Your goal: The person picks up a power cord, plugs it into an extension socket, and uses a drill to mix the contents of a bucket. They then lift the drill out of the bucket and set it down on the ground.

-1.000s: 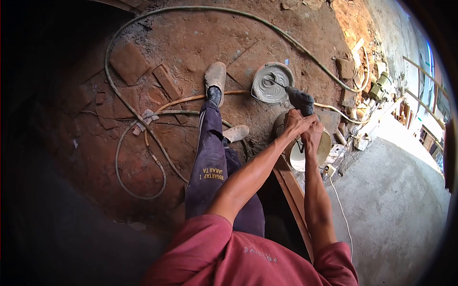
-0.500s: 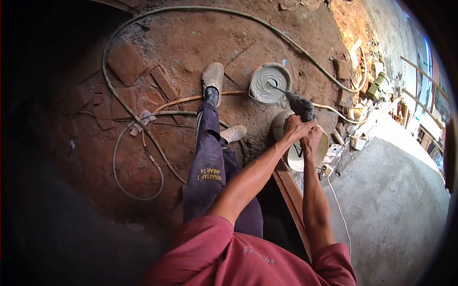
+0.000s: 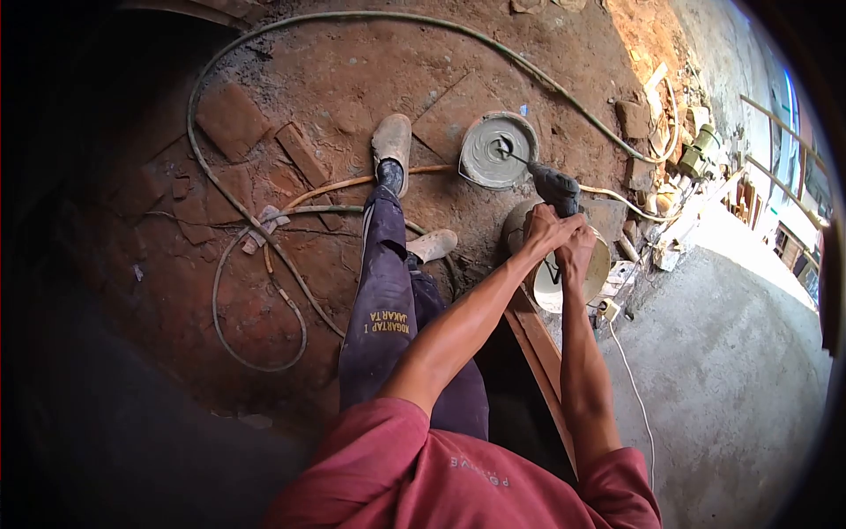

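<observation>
A dark electric drill (image 3: 557, 190) is gripped by both hands. My left hand (image 3: 548, 231) closes around its rear part, and my right hand (image 3: 575, 254) closes beside it, close to the left. A thin mixing rod (image 3: 518, 159) runs from the drill into a bucket (image 3: 463, 169) of wet grey mix (image 3: 493, 167). Swirl rings mark the mix, with a hollow at its middle where the rod's end is partly sunk. Under my hands stands a pale bucket (image 3: 596, 273), partly covered by them.
A long hose (image 3: 397, 15) loops over the dirt floor, crossing an orange hose (image 3: 330, 187) near a knotted rag (image 3: 264, 225). Broken tiles (image 3: 233, 122) lie at left. A socket block (image 3: 608, 309) with a white cord (image 3: 630, 379) sits on concrete at right. A green pump-like machine (image 3: 699, 152) stands beyond.
The mix's surface has changed: the hollow around the rod is wider and darker, and the rings have shifted. Both hands and the drill stay nearly in place.
</observation>
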The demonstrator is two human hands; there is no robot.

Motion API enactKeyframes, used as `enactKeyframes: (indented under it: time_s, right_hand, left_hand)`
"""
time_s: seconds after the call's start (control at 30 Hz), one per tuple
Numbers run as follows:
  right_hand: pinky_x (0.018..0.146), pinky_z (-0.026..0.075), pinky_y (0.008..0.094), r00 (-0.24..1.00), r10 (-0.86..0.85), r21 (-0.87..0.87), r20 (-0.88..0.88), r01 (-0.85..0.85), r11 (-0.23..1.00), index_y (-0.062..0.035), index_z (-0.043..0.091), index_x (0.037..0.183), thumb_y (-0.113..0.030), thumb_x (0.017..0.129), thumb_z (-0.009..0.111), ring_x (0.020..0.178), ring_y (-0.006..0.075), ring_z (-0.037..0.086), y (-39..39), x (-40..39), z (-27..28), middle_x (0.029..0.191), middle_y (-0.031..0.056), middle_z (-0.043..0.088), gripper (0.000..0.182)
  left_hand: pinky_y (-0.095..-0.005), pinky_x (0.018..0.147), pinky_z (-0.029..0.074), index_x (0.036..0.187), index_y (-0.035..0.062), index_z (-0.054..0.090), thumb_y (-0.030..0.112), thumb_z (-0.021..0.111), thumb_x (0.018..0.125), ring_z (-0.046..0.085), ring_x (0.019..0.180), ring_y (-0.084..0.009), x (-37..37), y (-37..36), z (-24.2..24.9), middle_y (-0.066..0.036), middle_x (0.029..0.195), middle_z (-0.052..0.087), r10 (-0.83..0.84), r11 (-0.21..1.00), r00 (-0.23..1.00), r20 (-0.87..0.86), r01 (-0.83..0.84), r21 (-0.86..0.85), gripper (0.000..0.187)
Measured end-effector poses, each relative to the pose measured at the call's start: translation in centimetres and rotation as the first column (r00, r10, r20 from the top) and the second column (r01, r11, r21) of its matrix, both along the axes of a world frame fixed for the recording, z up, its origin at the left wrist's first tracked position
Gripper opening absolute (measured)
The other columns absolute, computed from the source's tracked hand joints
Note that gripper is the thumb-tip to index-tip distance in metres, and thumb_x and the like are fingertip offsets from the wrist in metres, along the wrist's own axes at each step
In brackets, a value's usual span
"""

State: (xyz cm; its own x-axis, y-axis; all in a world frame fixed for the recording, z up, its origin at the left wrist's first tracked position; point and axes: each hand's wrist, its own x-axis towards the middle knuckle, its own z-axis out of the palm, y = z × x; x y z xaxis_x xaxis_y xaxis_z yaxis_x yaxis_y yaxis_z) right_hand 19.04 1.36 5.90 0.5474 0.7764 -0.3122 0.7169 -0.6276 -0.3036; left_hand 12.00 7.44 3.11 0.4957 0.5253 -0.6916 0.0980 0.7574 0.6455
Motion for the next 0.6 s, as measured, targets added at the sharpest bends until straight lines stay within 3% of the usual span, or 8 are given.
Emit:
enactKeyframes:
  time_s: [0.07,0.17,0.47,0.53,0.6]
  right_hand:
    - [0.058,0.044,0.0455,0.994,0.082,0.057,0.078,-0.086,0.995,0.0033,0.055,0.077,-0.028,0.078,0.063,0.065,0.0409,0.058,-0.8,0.7,-0.9,0.067,0.0230,0.059,0.032]
    - [0.059,0.042,0.0462,0.983,0.126,0.096,0.136,-0.140,0.985,0.0024,0.055,0.077,-0.027,0.078,0.063,0.066,0.0413,0.057,-1.1,0.8,-1.2,0.067,0.0231,0.059,0.031]
    - [0.057,0.045,0.0444,0.988,0.088,0.102,0.124,-0.101,0.990,0.0020,0.055,0.076,-0.028,0.080,0.063,0.064,0.0391,0.059,-0.3,0.0,0.3,0.067,0.0221,0.060,0.032]
    - [0.056,0.045,0.0427,0.994,0.054,0.085,0.093,-0.062,0.994,0.0020,0.055,0.076,-0.028,0.080,0.063,0.062,0.0371,0.060,-0.4,-0.3,1.5,0.067,0.0215,0.060,0.032]
    - [0.055,0.046,0.0410,0.998,0.020,0.093,0.060,-0.025,0.995,0.0020,0.055,0.076,-0.028,0.081,0.064,0.060,0.0352,0.061,0.5,-0.6,0.8,0.066,0.0210,0.060,0.032]
  left_hand:
    - [-0.0320,0.043,0.043,0.060,-0.0047,0.061,0.034,0.075,0.068,0.056,0.049,-0.0112,-0.3,0.0,0.5,-0.007,0.057,0.061,-0.009,1.000,1.000,-0.021,0.009,0.001,0.042]
    - [-0.0320,0.044,0.044,0.058,-0.0041,0.060,0.036,0.075,0.067,0.057,0.050,-0.0121,-0.8,1.0,1.6,-0.009,0.058,0.062,0.071,0.997,0.997,0.028,-0.070,-0.044,0.043]
    - [-0.0343,0.044,0.044,0.055,-0.0036,0.059,0.036,0.073,0.068,0.058,0.049,-0.0137,-0.1,0.1,0.3,-0.009,0.056,0.062,-0.141,0.988,0.982,-0.129,0.148,0.046,0.044]
    - [-0.0345,0.044,0.044,0.054,-0.0020,0.057,0.036,0.074,0.067,0.056,0.048,-0.0142,-0.2,0.3,1.2,-0.008,0.055,0.061,-0.002,1.000,0.999,-0.037,0.002,0.000,0.044]
    - [-0.0336,0.044,0.044,0.055,-0.0016,0.059,0.035,0.073,0.067,0.056,0.049,-0.0132,-0.3,1.3,0.9,-0.008,0.057,0.062,-0.002,1.000,0.999,-0.033,0.002,0.010,0.042]
